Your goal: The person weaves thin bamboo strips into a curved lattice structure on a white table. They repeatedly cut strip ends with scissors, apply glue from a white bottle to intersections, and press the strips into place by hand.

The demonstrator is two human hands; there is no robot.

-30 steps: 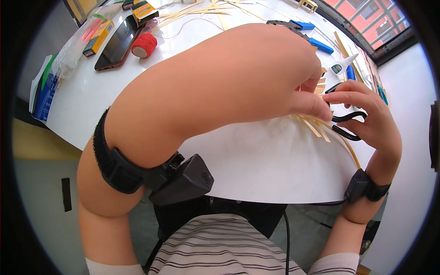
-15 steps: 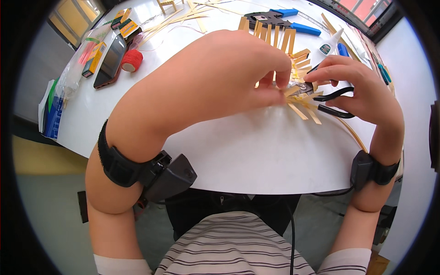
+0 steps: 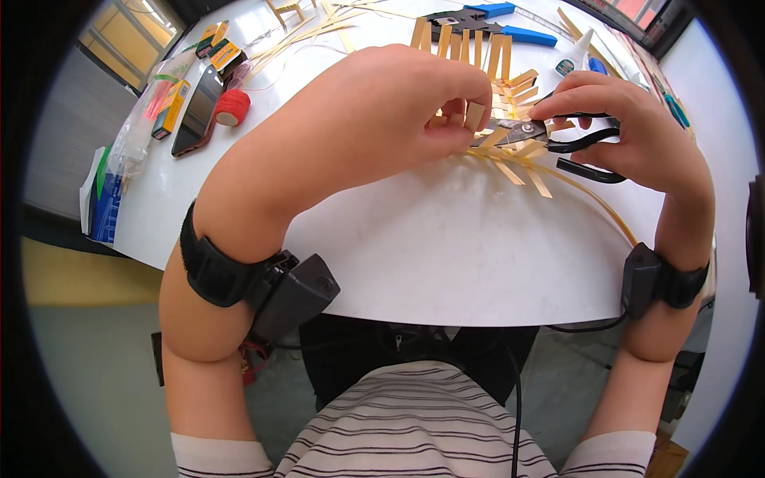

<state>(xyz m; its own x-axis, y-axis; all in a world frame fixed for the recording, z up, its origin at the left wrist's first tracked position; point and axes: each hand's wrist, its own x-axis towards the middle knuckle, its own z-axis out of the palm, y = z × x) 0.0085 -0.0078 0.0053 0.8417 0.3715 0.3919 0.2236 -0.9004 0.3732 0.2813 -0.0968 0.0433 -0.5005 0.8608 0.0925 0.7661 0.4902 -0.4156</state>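
My right hand [image 3: 637, 131] grips a pair of scissors [image 3: 588, 145] by the black handles. Their metal blades point left, in among the upright strips of a woven bamboo piece [image 3: 502, 101]. Close to the blade tips, my left hand [image 3: 406, 95] is closed in a pinch on a pale bamboo strip [image 3: 476, 117] of this piece. Loose strip ends fan out from the weave on the far and near sides. My left hand and wrist cover its left part, and the blade tips are partly hidden by strips and fingers.
Blue-handled crimping pliers [image 3: 498, 24] lie beyond the weave, with a white glue bottle [image 3: 575, 52] to their right. On the left are a red thread spool [image 3: 232, 107], a phone [image 3: 198, 111], small yellow boxes [image 3: 170, 109] and loose bamboo strips [image 3: 299, 38]. A long curved strip [image 3: 602, 205] runs toward my right wrist.
My left hand has drawn slightly left, and a pale strip now shows at its fingertips. More of the scissor blades is visible between my hands. The view has shifted a little.
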